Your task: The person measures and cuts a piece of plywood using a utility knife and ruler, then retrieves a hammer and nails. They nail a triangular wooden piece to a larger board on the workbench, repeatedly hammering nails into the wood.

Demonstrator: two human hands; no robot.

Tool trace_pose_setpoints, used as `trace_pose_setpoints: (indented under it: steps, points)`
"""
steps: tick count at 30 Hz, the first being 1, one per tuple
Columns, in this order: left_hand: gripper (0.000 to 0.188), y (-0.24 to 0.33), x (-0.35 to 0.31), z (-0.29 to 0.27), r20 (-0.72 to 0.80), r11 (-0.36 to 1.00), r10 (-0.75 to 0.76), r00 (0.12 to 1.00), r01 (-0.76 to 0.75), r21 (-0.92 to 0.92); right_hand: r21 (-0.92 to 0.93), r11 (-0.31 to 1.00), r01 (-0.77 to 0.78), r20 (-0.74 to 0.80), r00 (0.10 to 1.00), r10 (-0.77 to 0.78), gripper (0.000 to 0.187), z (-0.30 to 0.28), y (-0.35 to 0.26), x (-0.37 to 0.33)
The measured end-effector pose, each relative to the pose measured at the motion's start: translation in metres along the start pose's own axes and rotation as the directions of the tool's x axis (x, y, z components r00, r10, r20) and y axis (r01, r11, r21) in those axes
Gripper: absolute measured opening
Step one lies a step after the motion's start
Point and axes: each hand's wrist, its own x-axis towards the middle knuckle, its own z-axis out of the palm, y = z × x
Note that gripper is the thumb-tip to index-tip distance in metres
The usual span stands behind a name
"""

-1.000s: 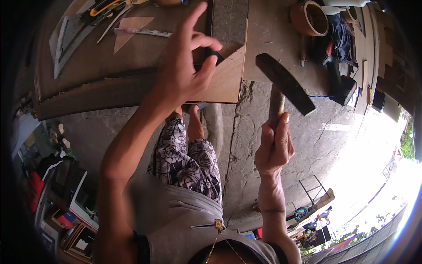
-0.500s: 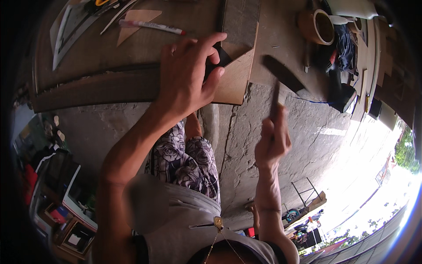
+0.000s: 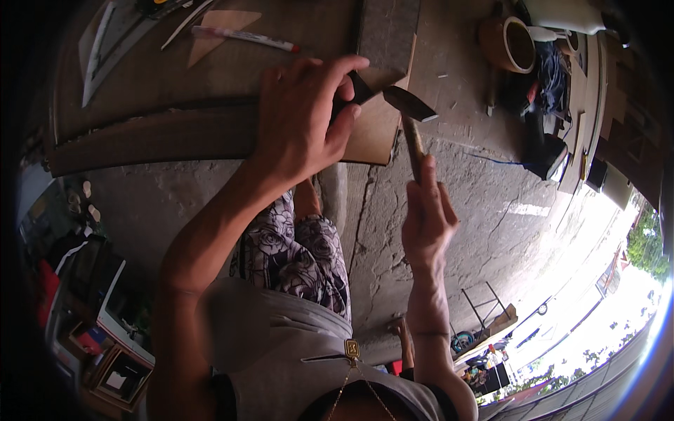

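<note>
My right hand [image 3: 430,217] is wrapped round the wooden handle of a hammer [image 3: 413,133]. Its dark head [image 3: 409,104] is at the right edge of a wooden panel [image 3: 372,137], by the panel's corner. My left hand [image 3: 302,116] lies over that corner, thumb and fingers curled about a small dark piece [image 3: 361,85] whose outer end points toward the hammer head. Most of this piece is hidden under the hand. Dark strips run along the panel's near side [image 3: 154,137] and up its right side [image 3: 390,35]; bare pale wood shows at the corner.
Farther back on the panel lie a marker pen [image 3: 246,38], a pale triangular offcut [image 3: 219,31] and a set square [image 3: 95,70]. To the right stand a round brown pot [image 3: 507,43] and some dark cloth [image 3: 551,74]. Cracked concrete floor [image 3: 456,182] shows below.
The hammer has swung left, its head moving from clear of the panel to the corner beside the dark piece. My left hand stays almost in place.
</note>
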Motion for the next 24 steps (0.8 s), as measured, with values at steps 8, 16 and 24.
trace_pose_setpoints:
  steps: [8, 16, 24]
  points:
    - [0.046, 0.001, -0.001, 0.0, -0.017, 1.0, 0.019, 1.0, -0.019, 0.0, 0.02, 0.997, 0.077, -0.038, 0.996, -0.076, 0.055, -0.002, 0.002, 0.007]
    - [0.044, 0.0, 0.001, 0.002, -0.013, 1.0, 0.01, 1.0, -0.01, 0.007, -0.033, 0.999, 0.022, 0.057, 0.998, -0.02, 0.054, -0.015, -0.011, 0.01]
    - [0.044, 0.004, 0.005, 0.001, 0.007, 1.0, 0.004, 1.0, -0.004, -0.002, -0.053, 0.999, 0.007, 0.077, 0.997, -0.003, 0.06, -0.016, -0.005, 0.013]
